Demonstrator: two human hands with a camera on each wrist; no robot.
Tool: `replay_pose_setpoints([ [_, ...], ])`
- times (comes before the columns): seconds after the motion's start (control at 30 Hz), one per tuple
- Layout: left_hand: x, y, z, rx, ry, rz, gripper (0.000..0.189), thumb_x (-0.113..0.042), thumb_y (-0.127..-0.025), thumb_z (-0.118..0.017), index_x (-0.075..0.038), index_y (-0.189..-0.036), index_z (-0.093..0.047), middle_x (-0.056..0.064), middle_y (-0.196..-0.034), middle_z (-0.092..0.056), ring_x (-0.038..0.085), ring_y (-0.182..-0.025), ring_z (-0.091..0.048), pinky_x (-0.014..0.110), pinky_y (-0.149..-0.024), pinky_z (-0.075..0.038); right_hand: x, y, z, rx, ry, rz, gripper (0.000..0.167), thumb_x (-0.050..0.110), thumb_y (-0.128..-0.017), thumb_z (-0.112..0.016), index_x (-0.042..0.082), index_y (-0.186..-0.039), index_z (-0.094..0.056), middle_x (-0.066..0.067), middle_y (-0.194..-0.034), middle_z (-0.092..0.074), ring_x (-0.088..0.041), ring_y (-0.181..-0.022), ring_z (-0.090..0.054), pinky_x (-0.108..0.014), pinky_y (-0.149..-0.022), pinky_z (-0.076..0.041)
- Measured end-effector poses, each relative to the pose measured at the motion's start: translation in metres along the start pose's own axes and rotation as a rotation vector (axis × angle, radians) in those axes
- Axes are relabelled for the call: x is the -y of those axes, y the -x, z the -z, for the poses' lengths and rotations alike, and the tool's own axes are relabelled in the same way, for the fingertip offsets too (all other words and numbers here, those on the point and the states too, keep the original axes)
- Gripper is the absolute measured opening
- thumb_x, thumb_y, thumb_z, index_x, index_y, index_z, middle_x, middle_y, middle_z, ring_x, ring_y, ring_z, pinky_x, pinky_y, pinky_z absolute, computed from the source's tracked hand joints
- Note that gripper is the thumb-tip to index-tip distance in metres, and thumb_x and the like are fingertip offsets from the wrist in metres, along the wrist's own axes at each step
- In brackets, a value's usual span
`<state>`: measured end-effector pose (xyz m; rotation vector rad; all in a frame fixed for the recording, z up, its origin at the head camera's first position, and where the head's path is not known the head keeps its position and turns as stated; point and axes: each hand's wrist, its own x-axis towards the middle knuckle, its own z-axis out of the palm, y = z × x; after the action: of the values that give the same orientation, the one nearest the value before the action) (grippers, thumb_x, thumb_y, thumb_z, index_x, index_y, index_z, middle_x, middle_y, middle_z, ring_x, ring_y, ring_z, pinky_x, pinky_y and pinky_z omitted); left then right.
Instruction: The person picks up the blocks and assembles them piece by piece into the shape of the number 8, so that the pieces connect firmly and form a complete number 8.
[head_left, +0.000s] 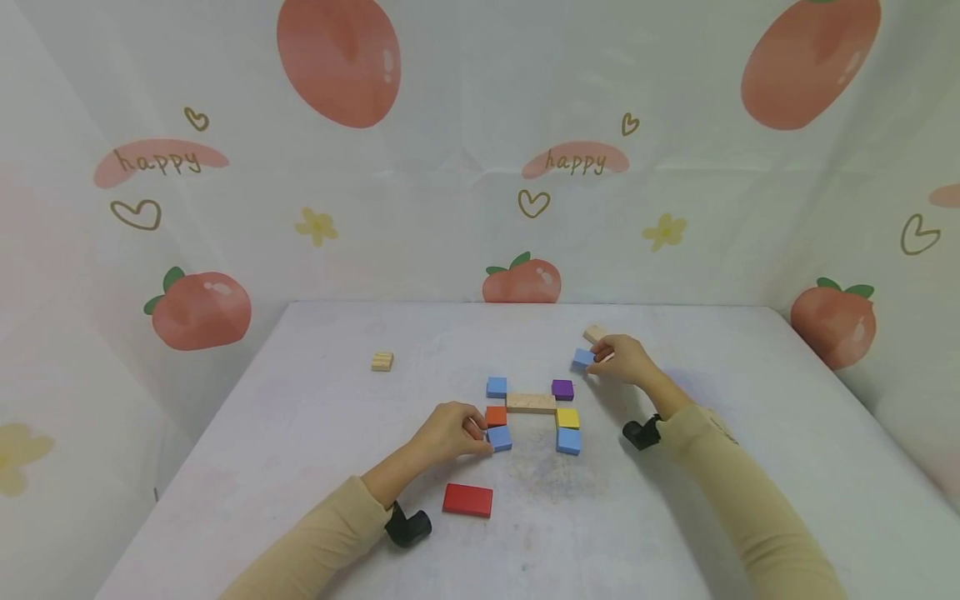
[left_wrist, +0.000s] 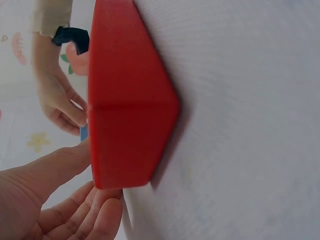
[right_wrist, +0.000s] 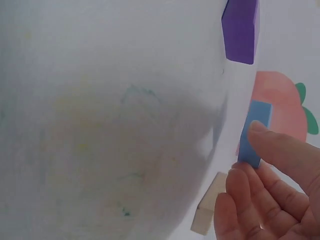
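My left hand (head_left: pixel 450 433) is at the left edge of a light blue block (head_left: pixel 500 439), thumb at its near corner and fingertips at its far one, pinching it. In the left wrist view, a large red block (left_wrist: pixel 132 105) hides the fingertips. At the back right, my right hand (head_left: pixel 624 360) pinches another light blue block (right_wrist: pixel 255 135) between thumb and fingers. Between the hands are an orange-red block (head_left: pixel 496 415), a long wooden block (head_left: pixel 531 404), a yellow block (head_left: pixel 567 418), a purple block (head_left: pixel 562 390) and two more blue blocks (head_left: pixel 497 387).
The flat red block (head_left: pixel 468 500) lies near my left wrist. Pale wooden pieces (head_left: pixel 382 362) sit at the back left. Another wooden block (head_left: pixel 594 333) lies behind my right hand. A printed curtain (head_left: pixel 450 183) hangs behind the white table (head_left: pixel 300 400).
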<state>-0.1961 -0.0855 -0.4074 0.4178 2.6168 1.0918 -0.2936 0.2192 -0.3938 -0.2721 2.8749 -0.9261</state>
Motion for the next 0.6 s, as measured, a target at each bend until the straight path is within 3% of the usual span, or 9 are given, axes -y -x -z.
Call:
replay_pose_setpoints([
  [0.37,0.0022,-0.0008,-0.0004,0.002,0.008,-0.025,0.027,-0.013,-0.072,-0.079,-0.002,-0.093,-0.066,0.003,-0.076,-0.066,0.009,-0.069,-0.056,0.019,-0.058,-0.045,0.0049,-0.0032,-0.003,0.022,0.003,0.052,0.033,0.013,-0.08,-0.071,-0.007,-0.105,-0.06,-0.022,-0.099,-0.066,-0.031,-0.093,-0.061,-0.036,-0.076,-0.05],
  [0.6,0.0019,-0.0008,0.0002,0.005,0.023,-0.007,0.027,-0.014,-0.073,-0.078,-0.002,-0.094,-0.066,0.003,-0.077,-0.066,0.01,-0.069,-0.055,0.02,-0.058,-0.045,0.0047,-0.0066,-0.007,0.05,-0.004,0.085,0.033,0.012,-0.08,-0.071,-0.007,-0.106,-0.06,-0.022,-0.099,-0.066,-0.03,-0.091,-0.063,-0.038,-0.08,-0.053],
])
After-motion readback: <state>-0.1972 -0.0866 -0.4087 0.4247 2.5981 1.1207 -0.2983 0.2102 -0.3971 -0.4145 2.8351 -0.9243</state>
